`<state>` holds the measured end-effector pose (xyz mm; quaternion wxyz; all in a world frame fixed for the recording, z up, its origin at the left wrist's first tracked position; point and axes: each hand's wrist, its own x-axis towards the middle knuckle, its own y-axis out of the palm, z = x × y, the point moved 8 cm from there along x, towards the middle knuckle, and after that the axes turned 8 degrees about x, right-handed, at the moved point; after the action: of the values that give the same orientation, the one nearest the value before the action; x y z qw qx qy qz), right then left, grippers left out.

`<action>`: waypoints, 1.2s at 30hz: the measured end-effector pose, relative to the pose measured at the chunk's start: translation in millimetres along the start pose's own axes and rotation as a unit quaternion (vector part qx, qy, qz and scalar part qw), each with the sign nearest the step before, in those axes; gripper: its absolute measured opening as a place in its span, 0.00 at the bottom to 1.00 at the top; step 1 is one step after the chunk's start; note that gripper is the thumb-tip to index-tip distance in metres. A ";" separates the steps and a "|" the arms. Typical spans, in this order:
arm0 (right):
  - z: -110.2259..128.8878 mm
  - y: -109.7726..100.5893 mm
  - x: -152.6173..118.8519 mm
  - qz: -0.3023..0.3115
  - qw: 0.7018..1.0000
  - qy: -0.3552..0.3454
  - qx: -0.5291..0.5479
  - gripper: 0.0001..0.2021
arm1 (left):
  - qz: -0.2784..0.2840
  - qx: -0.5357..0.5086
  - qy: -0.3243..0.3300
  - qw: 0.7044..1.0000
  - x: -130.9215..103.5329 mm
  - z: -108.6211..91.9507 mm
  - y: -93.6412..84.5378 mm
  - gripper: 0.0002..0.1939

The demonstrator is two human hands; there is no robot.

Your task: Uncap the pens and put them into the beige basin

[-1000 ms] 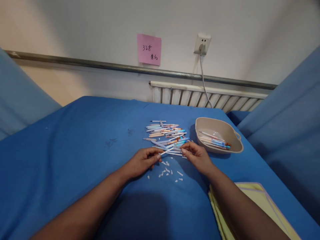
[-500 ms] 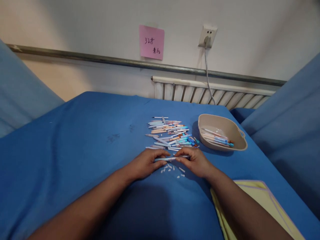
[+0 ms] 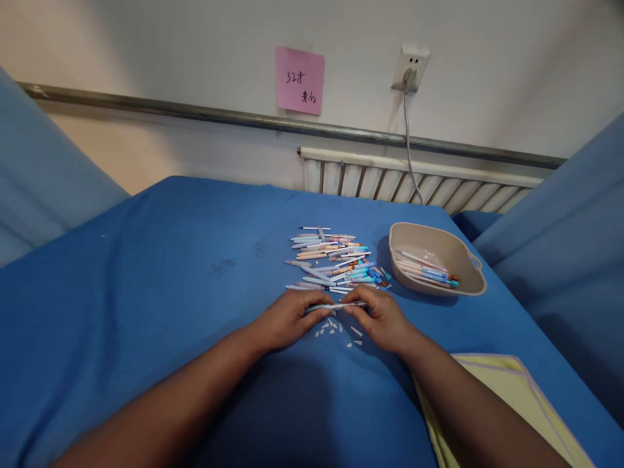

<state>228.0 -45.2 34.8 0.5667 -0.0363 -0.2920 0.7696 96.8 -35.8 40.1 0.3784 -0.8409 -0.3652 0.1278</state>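
My left hand (image 3: 291,317) pinches the barrel of a pale pen (image 3: 319,306) between thumb and fingers. Facing it, my right hand (image 3: 381,316) grips a thin pen part (image 3: 351,303) whose tip meets the pen's end; whether the two are joined cannot be made out. Just beyond my hands lies a loose pile of pen parts (image 3: 324,255), with barrels, refills and blue and orange pieces. On the cloth below my fingertips are several small white pen tips (image 3: 332,325).
A beige basket (image 3: 424,231) with several pens (image 3: 426,268) stands right of the pile. A folded yellow cloth (image 3: 507,390) lies under my right forearm. Blue fabric (image 3: 146,260) covers the table. Behind are a radiator (image 3: 370,179), a metal rail (image 3: 219,116) and a socket (image 3: 411,68).
The view has shifted slightly. My hands stay nearly in place, with the pen and the thin part held end to end at a slightly different angle.
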 end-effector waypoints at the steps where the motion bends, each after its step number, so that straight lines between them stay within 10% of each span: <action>1: -0.8 -1.1 -0.2 -0.003 1.000 0.001 -0.003 0.04 | 0.000 -0.001 0.001 1.000 0.1 0.0 -0.5 0.13; 36: 8.7 3.6 -3.8 0.030 0.997 -0.042 -0.057 0.04 | -0.008 -0.055 -0.040 0.998 -1.6 7.2 3.2 0.11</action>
<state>222.9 -52.8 39.2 0.5274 -0.0447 -0.3575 0.7695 93.8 -34.4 32.8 0.3176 -0.8515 -0.3936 0.1384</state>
